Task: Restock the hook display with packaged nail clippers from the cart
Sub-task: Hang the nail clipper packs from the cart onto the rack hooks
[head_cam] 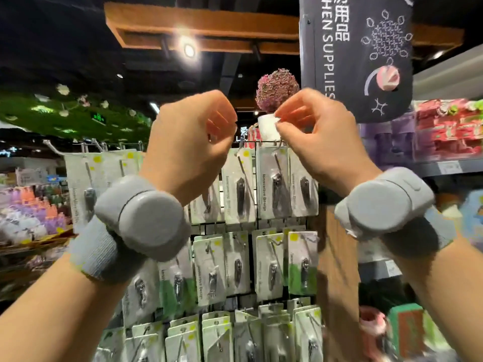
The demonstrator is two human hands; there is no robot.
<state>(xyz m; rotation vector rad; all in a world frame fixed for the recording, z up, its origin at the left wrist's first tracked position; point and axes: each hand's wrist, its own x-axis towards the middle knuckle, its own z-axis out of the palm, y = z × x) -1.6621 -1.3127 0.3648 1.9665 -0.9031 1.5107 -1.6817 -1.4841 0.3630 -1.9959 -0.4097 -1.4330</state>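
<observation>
- Both hands are up at the top of the hook display [251, 223], a dark wire grid hung with rows of packaged nail clippers [271, 184].
- The left hand [188, 145] is curled into a loose fist with its back to the camera; whether anything sits inside the curl, I cannot tell.
- The right hand [316, 131] has thumb and forefinger drawn narrow, tips nearly meeting, right at the rim of a small white pot [266, 129] behind them; whether the fingers [281, 113] pinch anything or merely overlap the pot in view, I cannot tell.
- No packet is clearly in either hand; the nearest packets hang on the top row, just below the right fingers, their hooks poking out above the card tops.
- More packets fill the rows below, white cards above, green-printed ones in the middle, a crowded batch at the bottom.
- Each wrist wears a grey band [91, 254] carrying a rounded grey device [149, 218].
- A pink flower ball [277, 90] tops the pot, and a dark hanging sign [358, 58] sits upper right.
</observation>
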